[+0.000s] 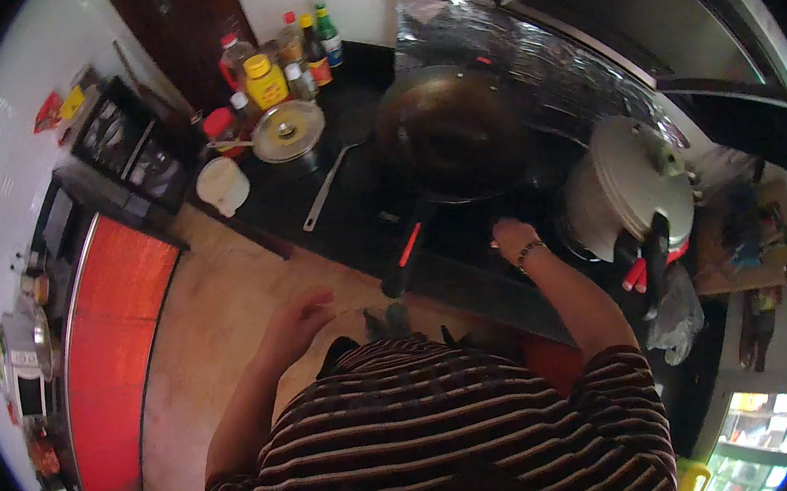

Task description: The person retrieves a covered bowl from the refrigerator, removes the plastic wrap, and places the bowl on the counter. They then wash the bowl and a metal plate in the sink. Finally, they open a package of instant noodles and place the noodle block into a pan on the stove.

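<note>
A dark wok [453, 131] sits on the black stove [375, 211], its handle with a red strip [410, 245] pointing towards me. My right hand [514, 238] is at the stove's front, just below the wok's rim, fingers curled; what it touches there is hidden. My left hand [304, 319] hangs in front of the counter edge, fingers loosely bent, with nothing seen in it. A metal spatula [327, 193] lies left of the wok. To the right of my right hand stands a large pressure cooker [621, 189] with black and red handles.
Sauce bottles [315, 45], a yellow container [266, 83], a metal lid [289, 131] and a white tub [223, 184] stand at the counter's back left. Foil [443, 32] covers the wall behind the wok. A plastic bag [676, 331] hangs below the cooker's handles.
</note>
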Demonstrator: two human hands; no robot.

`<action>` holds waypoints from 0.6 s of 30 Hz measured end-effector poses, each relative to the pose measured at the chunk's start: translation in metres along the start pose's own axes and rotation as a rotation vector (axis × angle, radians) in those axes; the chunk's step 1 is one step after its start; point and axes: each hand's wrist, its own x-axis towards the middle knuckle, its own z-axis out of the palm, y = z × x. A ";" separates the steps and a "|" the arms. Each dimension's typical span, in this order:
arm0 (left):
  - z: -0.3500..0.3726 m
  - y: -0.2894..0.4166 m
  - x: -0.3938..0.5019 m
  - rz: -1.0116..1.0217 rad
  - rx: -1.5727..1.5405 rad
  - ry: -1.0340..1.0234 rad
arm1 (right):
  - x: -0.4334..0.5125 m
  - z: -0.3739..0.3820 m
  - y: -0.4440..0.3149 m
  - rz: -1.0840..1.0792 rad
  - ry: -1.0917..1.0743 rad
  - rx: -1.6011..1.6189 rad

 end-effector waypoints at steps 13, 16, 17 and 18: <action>-0.101 -0.032 0.040 -0.078 -0.123 0.129 | -0.022 -0.183 -0.057 -0.164 0.797 0.555; -0.142 -0.034 0.064 -0.096 -0.138 0.149 | 0.024 -0.206 -0.119 -0.341 0.876 0.602; -0.156 -0.036 0.074 -0.109 -0.170 0.156 | 0.047 -0.211 -0.141 -0.353 0.876 0.589; -0.170 -0.038 0.083 -0.110 -0.211 0.153 | 0.069 -0.215 -0.162 -0.386 0.866 0.615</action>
